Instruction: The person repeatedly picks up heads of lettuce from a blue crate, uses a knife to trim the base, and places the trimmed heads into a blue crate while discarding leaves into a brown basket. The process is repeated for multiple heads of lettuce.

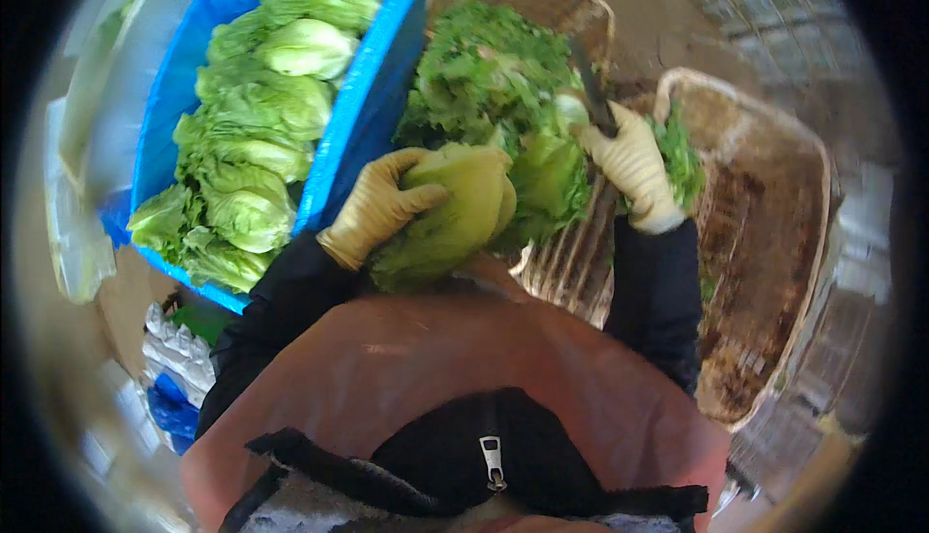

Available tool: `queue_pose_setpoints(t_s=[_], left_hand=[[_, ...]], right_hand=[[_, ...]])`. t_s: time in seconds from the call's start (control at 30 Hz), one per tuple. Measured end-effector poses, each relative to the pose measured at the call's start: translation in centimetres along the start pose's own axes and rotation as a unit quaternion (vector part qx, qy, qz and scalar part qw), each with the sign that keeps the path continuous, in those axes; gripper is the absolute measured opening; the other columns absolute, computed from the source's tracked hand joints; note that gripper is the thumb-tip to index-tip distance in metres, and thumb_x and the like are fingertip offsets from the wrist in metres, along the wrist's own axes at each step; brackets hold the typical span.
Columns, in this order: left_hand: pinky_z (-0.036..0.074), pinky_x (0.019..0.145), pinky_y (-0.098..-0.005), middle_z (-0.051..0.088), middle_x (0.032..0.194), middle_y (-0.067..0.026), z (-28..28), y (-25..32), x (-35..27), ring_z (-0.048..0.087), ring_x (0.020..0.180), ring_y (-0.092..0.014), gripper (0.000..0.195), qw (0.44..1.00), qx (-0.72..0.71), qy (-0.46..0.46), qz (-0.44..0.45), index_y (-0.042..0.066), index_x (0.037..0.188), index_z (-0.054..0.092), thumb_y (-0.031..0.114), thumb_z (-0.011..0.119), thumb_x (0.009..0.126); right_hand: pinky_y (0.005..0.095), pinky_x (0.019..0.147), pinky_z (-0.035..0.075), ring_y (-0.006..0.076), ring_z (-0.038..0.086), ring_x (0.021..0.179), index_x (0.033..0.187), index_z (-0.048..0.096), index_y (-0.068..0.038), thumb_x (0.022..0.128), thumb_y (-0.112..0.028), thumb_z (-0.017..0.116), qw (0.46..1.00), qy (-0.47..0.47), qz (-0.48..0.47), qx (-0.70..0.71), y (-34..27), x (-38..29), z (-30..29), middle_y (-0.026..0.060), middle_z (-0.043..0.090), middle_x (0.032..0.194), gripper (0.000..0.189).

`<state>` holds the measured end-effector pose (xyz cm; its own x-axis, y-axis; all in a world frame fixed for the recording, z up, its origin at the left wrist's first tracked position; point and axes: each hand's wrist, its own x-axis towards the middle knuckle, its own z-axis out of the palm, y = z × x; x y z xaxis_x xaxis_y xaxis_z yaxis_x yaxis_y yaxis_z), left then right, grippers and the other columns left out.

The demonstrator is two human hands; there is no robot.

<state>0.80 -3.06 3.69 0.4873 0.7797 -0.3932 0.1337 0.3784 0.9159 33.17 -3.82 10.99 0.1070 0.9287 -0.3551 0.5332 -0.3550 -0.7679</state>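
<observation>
My left hand [388, 203], in a pale yellow glove, grips a head of lettuce [453, 214] in front of my apron. The glove of my right hand [631, 159] is closed around a dark-bladed knife [594, 87], blurred and pointing away from me. Just left of the knife is a pale cut lettuce stem [571, 112] among leaves; whether my right fingers touch it is unclear. A heap of loose green lettuce leaves [486, 69] lies beyond both hands in a brown, dirt-stained crate [566, 257] with a ribbed surface.
To the left stands a blue-lined box [341, 119] holding several lettuce heads [254, 134] in a row. A second dirty brown crate [769, 243] is on the right, with some leaves [678, 156] at its near left edge. White sheeting [178, 348] lies at the lower left.
</observation>
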Motion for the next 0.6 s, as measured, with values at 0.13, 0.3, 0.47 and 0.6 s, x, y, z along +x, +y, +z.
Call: queue_pose_setpoints(t_s=[0.13, 0.3, 0.47, 0.6], left_hand=[[0.052, 0.088, -0.0293, 0.067, 0.111, -0.0048, -0.5, 1.1, -0.9, 0.061, 0.098, -0.012, 0.043, 0.982, -0.153, 0.109, 0.031, -0.005, 0.127, 0.061, 0.014, 0.069, 0.089], [0.052, 0.085, -0.0284, 0.068, 0.114, -0.0065, -4.4, 6.1, 1.7, 0.063, 0.095, -0.012, 0.035, 0.934, -0.190, 0.215, 0.212, 0.001, 0.132, 0.057, 0.021, 0.055, 0.103], [0.050, 0.093, -0.0331, 0.070, 0.118, -0.0100, -20.9, 8.7, 6.7, 0.065, 0.105, -0.017, 0.047, 0.914, 0.009, 0.173, 0.367, -0.002, 0.129, 0.061, 0.035, 0.039, 0.110], [0.050, 0.095, -0.0358, 0.068, 0.122, -0.0145, -29.6, 4.4, 10.9, 0.063, 0.110, -0.033, 0.041, 0.880, 0.262, 0.230, 0.324, 0.007, 0.124, 0.066, 0.037, 0.062, 0.096]], right_hand=[[0.0292, 0.096, 0.049, 0.0178, 0.061, 0.115, 0.154, 0.040, -0.009, 0.082, -0.006, 0.072, 0.993, 0.027, -0.110, 0.029, -3.1, -1.2, 4.7, 0.0117, 0.065, 0.132, 0.078], [0.0319, 0.089, 0.052, 0.0195, 0.060, 0.111, 0.146, 0.044, -0.002, 0.079, -0.001, 0.073, 0.925, -0.144, 0.008, 0.352, -8.3, -2.0, 14.2, 0.0066, 0.060, 0.131, 0.073], [0.0324, 0.084, 0.054, 0.0170, 0.066, 0.099, 0.126, 0.062, -0.001, 0.082, -0.007, 0.078, 0.949, -0.095, -0.166, 0.249, -17.6, 8.3, 14.4, 0.0092, 0.070, 0.115, 0.047], [0.0319, 0.071, 0.054, 0.0160, 0.066, 0.081, 0.128, 0.058, -0.001, 0.077, -0.010, 0.084, 0.921, -0.174, -0.291, 0.193, -27.4, 18.2, 20.7, 0.0075, 0.071, 0.098, 0.058]])
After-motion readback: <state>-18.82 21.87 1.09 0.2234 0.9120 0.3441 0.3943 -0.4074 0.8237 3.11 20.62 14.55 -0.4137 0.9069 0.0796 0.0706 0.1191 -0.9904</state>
